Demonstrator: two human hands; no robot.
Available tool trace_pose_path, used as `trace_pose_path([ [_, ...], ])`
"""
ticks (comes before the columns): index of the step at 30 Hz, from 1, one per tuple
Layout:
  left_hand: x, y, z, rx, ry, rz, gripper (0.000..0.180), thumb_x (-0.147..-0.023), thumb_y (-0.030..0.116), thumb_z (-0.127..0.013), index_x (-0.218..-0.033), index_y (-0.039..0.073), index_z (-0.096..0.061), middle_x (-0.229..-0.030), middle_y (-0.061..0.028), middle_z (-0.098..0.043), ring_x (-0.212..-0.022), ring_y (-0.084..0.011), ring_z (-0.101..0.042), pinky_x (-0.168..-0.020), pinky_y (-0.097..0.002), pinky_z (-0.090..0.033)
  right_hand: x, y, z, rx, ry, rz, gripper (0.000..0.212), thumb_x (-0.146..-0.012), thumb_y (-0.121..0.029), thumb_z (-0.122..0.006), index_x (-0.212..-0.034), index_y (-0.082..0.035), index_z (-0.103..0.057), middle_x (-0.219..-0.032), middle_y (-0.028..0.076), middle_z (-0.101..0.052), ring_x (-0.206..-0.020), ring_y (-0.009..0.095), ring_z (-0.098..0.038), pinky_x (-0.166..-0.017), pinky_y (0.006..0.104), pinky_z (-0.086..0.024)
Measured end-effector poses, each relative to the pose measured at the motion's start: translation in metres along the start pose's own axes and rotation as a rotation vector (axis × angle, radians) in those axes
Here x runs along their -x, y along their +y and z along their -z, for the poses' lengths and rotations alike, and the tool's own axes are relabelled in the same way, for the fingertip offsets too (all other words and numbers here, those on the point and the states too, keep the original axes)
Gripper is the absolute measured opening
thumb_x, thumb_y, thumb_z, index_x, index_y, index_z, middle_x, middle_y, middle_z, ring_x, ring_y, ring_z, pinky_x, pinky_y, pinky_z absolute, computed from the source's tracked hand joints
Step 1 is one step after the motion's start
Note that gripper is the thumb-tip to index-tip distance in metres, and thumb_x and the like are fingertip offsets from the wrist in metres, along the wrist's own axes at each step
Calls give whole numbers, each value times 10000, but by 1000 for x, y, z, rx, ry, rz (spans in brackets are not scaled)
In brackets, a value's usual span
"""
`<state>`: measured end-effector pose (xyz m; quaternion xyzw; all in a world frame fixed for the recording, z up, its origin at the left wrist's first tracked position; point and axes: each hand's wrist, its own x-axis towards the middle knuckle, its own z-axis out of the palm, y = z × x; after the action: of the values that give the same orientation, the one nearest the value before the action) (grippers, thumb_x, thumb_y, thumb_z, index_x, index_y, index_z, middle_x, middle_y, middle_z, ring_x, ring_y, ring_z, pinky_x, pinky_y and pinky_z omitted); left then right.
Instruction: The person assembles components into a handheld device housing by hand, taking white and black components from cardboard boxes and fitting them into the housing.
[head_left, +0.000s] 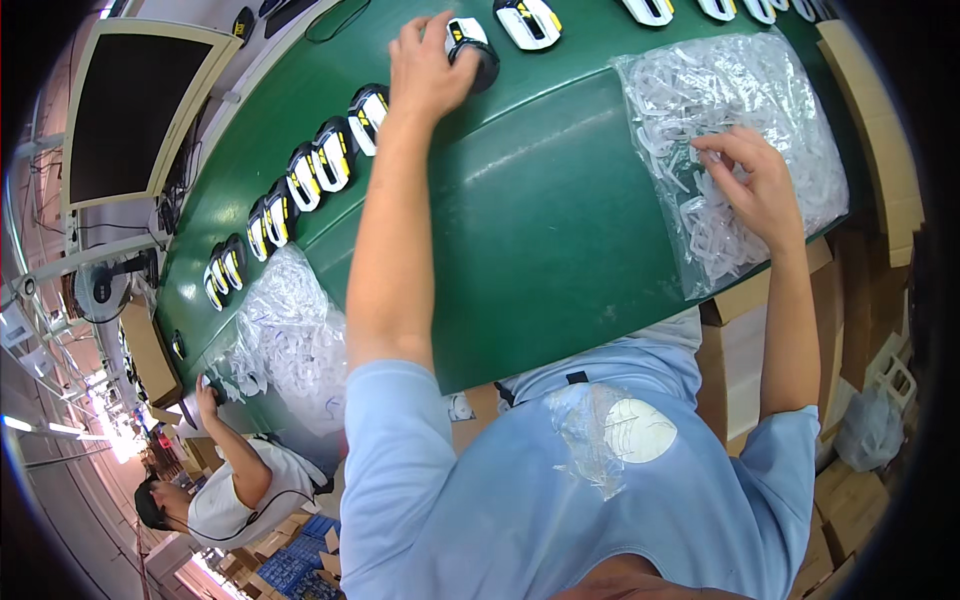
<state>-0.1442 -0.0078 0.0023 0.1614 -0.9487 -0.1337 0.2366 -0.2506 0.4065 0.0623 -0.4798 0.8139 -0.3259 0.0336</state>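
Observation:
My left hand (428,62) reaches far across the green conveyor belt (540,220) and rests on a black, white and yellow device (472,48), gripping it. My right hand (752,180) is in an open clear plastic bag (740,130) of small white plastic parts, its fingers pinched on some of them. A row of the same devices (300,175) runs along the belt to the left, and more (530,20) lie at the far edge.
A second bag of white parts (285,330) lies on the belt at left. Another person (225,480) sits further down the line, a hand on the belt. A monitor (135,105) stands top left. Cardboard boxes (880,130) are stacked at right.

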Motion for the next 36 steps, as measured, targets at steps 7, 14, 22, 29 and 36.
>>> trace_pose_path([
  [7, -22, -13, 26, -335, -527, -263, 806, -875, 130, -669, -1609, 407, -486, -1676, -144, -439, -1489, -437, -426, -1225, -555, -398, 17, -5, -1, -465, 69, -226, 337, -999, -13, -685, -1327, -44, -755, -1013, 14, -770, -812, 41, -611, -665, 215, -433],
  [14, -39, 3, 60, -575, -702, -252, 721, -846, 293, -836, -1520, 280, -581, -1512, -150, -559, -1343, -428, -526, -1119, -508, -508, 26, -38, -8, -459, 93, -193, 333, -999, -11, -693, -1330, -24, -727, -1048, 50, -784, -876, 63, -680, -657, 210, -430],
  [22, 17, -5, 67, -187, -494, -115, 681, -878, 515, -829, -1333, 30, -678, -1203, -230, -727, -1105, -414, -685, -1024, -501, -534, 33, -38, -40, -780, 215, -231, 206, -977, 34, -726, -1182, 14, -727, -1015, 61, -783, -916, 101, -717, -763, 258, -540],
  [29, 121, 84, 72, -15, -189, -313, 646, -798, 404, -897, -1324, 88, -698, -1241, -124, -681, -1164, -370, -604, -1037, -513, -429, 2, -72, -51, -488, -85, 104, 110, -952, -9, -737, -1059, -21, -761, -917, 64, -734, -824, 175, -689, -688, 319, -521],
  [36, 157, 129, 71, 531, -135, -381, 258, -796, 98, -861, -1028, 81, -751, -925, -68, -691, -810, -255, -629, -713, -380, -499, -2, -95, -71, -719, -149, 4, 88, -928, -39, -732, -1002, -26, -687, -889, 32, -681, -745, 143, -630, -645, 288, -493],
])
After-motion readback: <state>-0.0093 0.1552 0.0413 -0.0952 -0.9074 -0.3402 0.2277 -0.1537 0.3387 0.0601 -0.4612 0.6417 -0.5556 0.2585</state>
